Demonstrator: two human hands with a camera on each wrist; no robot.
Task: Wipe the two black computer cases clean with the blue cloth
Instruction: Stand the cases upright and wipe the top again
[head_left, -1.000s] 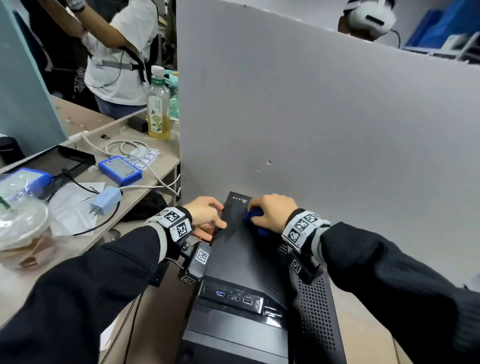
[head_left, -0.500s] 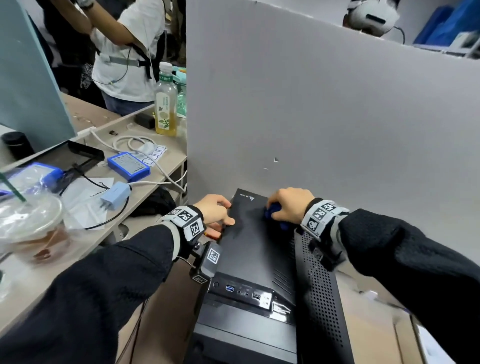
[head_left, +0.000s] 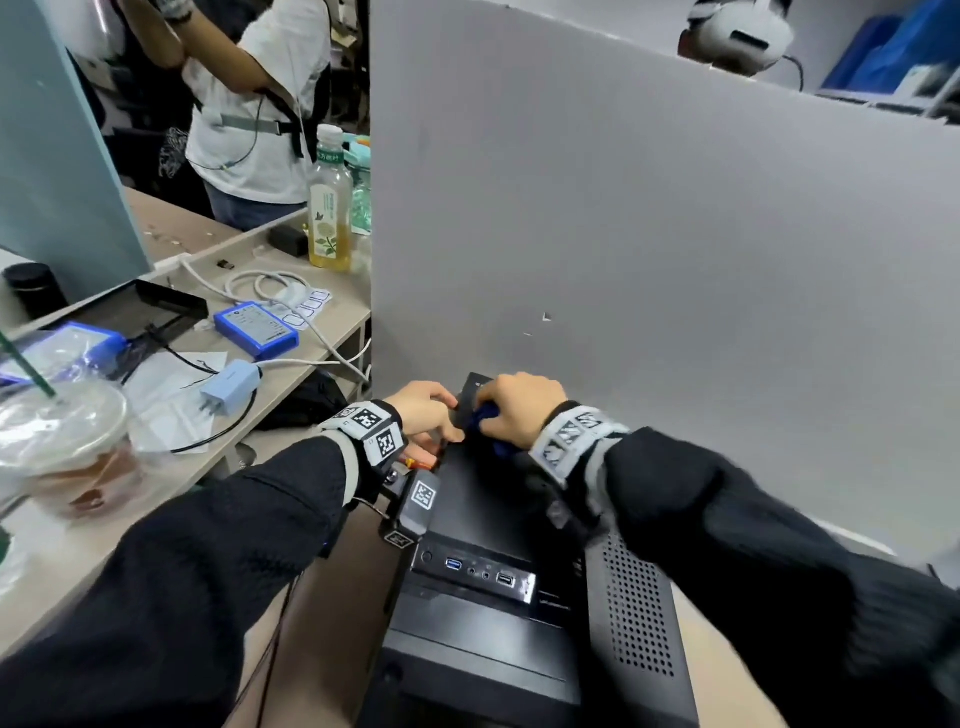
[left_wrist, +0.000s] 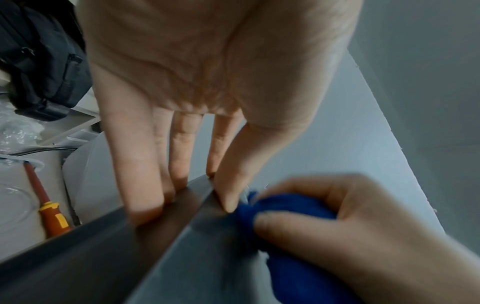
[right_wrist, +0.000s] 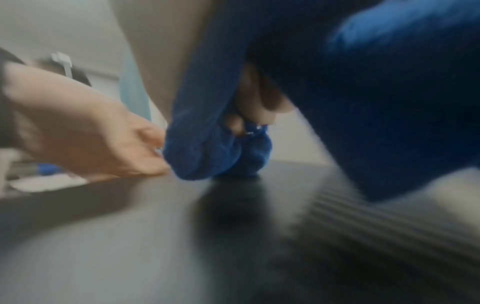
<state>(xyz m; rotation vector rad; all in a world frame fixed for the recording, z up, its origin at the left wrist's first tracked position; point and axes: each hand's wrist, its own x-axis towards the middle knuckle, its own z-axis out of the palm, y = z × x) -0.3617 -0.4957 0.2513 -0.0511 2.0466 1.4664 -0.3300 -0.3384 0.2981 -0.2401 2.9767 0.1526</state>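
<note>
Wiping in hand, at the far end of the top of the nearer black computer case (head_left: 483, 499), close to the grey partition (head_left: 649, 234). Blue cloth (head_left: 485, 418) bunched into a wad and pressed on that top panel, right beside the left thumb. Right hand (head_left: 519, 408) curled tight round the cloth, grip closed on it, knuckles up, wrist angled in from the right with the forearm lying over the vented side of the second case (head_left: 639, 623) alongside. Left hand (head_left: 428, 410) steadying the case at its left top edge: fingers (left_wrist: 145, 185) fairly straight and reaching down the side panel, thumb laid flat on top, nothing held in that grip. Edges of both wrist views smeared by motion, so likely mid-stroke.

Probably early in the job: only the far corner under the cloth right now, with most of the top, the front with its ports (head_left: 475, 569) and the second case presumably left to do. Next move calls for drawing the wad back along the top toward the front, keeping pressure even, and shifting the left hand clear of the path so no strip is missed. Orange screwdriver (left_wrist: 50, 209) lying down to the left of the case, apart from both hands.
</note>
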